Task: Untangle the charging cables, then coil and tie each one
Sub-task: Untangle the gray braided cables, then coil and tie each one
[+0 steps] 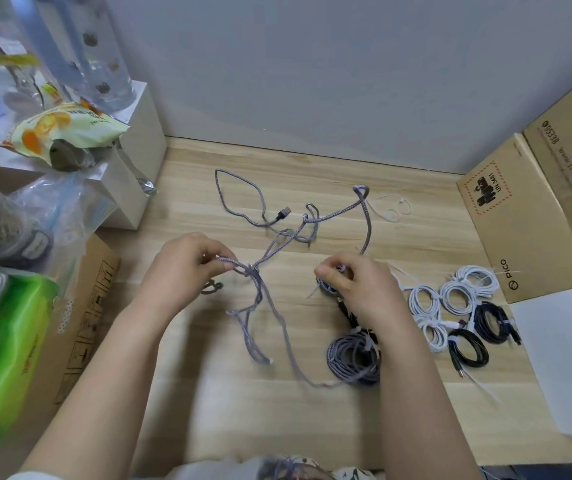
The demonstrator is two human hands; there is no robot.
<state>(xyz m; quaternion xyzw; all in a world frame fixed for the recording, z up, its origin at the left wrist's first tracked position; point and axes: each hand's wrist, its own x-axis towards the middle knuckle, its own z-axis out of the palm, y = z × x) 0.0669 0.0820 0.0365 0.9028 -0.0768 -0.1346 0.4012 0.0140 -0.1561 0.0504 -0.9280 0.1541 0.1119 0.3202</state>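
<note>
A grey braided cable [279,244] lies tangled across the middle of the wooden table [208,375], its USB plug [282,213] near the back. My left hand [184,268] pinches a bend of this cable just above the table. My right hand [353,285] pinches the cable's other end over a small coiled bundle [326,287]. A coiled, tied grey cable [353,358] sits below my right hand. Several white coils [450,299] and two black coils [485,327] lie tied at the right.
A loose clear tie [391,207] lies near the back. Cardboard boxes [519,209] line the right side, with a white sheet [568,362] in front. On the left stand a white box [139,147], plastic bags, a cardboard box [83,323] and a green pack [0,358].
</note>
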